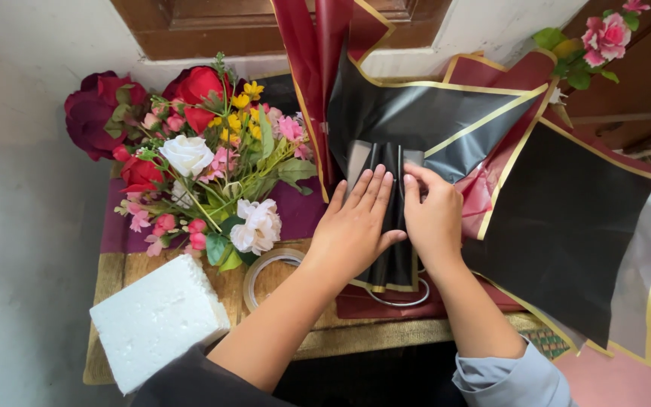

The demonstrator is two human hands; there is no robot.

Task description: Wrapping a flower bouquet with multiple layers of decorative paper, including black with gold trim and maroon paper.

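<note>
My left hand lies flat with fingers together on a folded, pleated black wrapping sheet with a gold edge. Beside it my right hand pinches and presses the same pleats from the right, fingertips at the fold's top. The folded sheet lies on the small table, over dark red wrapping paper. Larger black sheets with gold borders spread out to the right and behind the hands.
A bunch of artificial flowers in red, pink, white and yellow lies at the left. A white foam block sits at the table's front left corner. A clear tape roll lies beside my left wrist. A pink flower sprig shows at the top right.
</note>
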